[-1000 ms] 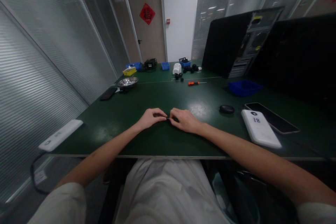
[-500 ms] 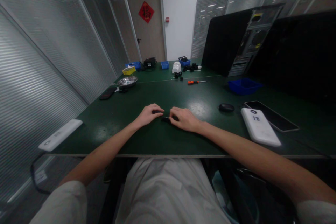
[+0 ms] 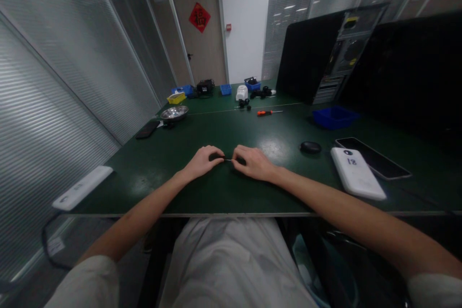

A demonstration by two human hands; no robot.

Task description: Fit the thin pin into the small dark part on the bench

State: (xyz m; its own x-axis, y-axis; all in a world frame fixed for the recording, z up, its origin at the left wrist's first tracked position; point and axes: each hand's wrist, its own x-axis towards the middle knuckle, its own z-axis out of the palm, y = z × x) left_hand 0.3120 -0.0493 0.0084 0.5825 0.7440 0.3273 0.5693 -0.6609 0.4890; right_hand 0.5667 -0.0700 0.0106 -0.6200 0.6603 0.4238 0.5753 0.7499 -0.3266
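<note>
My left hand (image 3: 204, 162) and my right hand (image 3: 251, 162) face each other just above the middle of the green table. Between their fingertips is a small, thin dark piece (image 3: 227, 159) with a light streak along it; it is too small for me to tell its kind. The left thumb and fingers pinch its left end. At its right end, the right thumb and forefinger are closed on it. Fingers cover both ends of the piece.
To the right lie a black mouse (image 3: 310, 147), a white power bank (image 3: 357, 173), a dark phone-like slab (image 3: 375, 159) and a blue tray (image 3: 335, 118). Farther back are an orange screwdriver (image 3: 265, 113) and a metal bowl (image 3: 174, 113). A white device (image 3: 83, 187) sits at the left edge.
My left fingers have closed in on the small piece, which earlier showed only at the right hand. It now sits slightly higher, between both hands.
</note>
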